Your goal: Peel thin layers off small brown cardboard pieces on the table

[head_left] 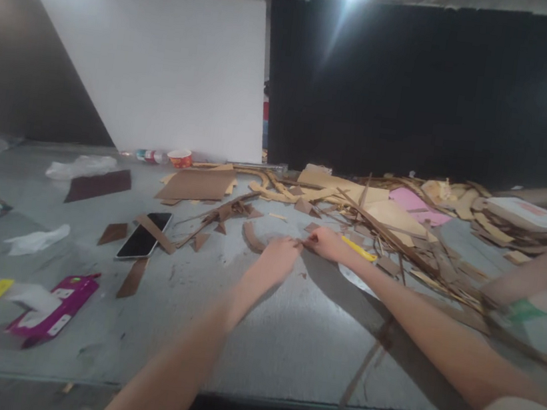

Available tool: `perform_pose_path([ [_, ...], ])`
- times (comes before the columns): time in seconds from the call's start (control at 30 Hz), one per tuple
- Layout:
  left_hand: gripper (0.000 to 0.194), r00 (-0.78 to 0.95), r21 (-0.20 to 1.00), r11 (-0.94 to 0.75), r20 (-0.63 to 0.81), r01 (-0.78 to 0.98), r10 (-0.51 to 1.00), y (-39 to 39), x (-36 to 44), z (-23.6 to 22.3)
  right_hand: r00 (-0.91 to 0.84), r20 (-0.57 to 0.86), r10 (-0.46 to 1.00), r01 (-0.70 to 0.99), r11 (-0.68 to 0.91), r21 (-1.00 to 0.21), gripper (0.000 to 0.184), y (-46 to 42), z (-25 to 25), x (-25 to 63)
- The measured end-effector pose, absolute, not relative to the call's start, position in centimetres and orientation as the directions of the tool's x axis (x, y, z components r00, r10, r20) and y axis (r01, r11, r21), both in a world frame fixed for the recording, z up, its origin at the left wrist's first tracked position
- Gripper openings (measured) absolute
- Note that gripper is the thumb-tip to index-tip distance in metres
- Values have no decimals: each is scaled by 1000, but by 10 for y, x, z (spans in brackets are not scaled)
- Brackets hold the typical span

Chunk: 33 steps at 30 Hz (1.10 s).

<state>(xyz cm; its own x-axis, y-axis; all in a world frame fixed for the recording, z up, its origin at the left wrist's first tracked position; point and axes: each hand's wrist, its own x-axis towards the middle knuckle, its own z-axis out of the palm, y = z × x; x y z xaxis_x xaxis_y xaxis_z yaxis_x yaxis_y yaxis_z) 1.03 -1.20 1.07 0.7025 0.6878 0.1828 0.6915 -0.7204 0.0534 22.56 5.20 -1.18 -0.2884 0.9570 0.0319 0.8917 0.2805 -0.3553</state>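
fingertips (293, 242) close together over the grey table (258, 358)

head view: the small brown piece (301, 243) sits in the gap between your hands, over the middle of the table. it looks thin and short, so the likeliest trouble is a slip or a tear, caused by gripping so little of it or by your two hands pulling unevenly. a curved brown strip (251, 237) lies just beside your left hand (281, 256); a sideways nudge could shift it. the yellow tool (359, 248) rests near your right wrist, and a sweep of that forearm might knock it into the scraps (376, 226) beyond.

as for the fingers, your right hand (327, 244) has thumb and forefinger pressed together, pinching the brown piece near its end. your left fingers are curled in, with hardly any opening, their tips at the same piece; blur hides whether they pinch it or only steady it, so that cannot be told. off to the left, a phone (144, 239) lies under another strip (155, 232), well apart from both hands.
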Motion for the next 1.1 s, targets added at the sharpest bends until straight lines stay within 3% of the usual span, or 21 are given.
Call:
perform_pose_path([
  [0.23, 37, 692, -43, -694, 137, 719, 709, -18, 20, 9, -313, -6, 950, 880, 288, -378, 46, 51, -5, 220],
  [0.33, 35, 702, -91, -697, 143, 712, 698, -20, 25, 7, -284, 89, 955, 889, 297, -349, 29, 44, -11, 220],
  [0.4, 32, 704, -116, -695, 126, 710, 699, -21, 27, 7, -306, 245, 920, 859, 378, -346, 18, 36, -16, 226],
  [0.5, 30, 705, -113, -696, 109, 709, 700, -21, 25, 8, -453, 392, 801, 775, 571, -271, 32, 26, -21, 238],
  [0.57, 32, 714, -100, -707, 111, 700, 691, -21, 23, 9, -552, 418, 722, 710, 669, -218, 49, 21, -22, 244],
  [0.63, 35, 722, -93, -716, 118, 692, 682, -20, 21, 10, -631, 394, 668, 659, 730, -183, 54, 20, -21, 247],
  [0.93, 34, 697, -45, -698, 117, 715, 707, -20, 22, 7, -614, 327, 718, 718, 681, -145, 59, 23, -19, 244],
  [1.1, 35, 680, -11, -686, 149, 728, 718, -19, 20, 4, -593, 330, 735, 713, 669, -211, 60, 20, -19, 244],
])
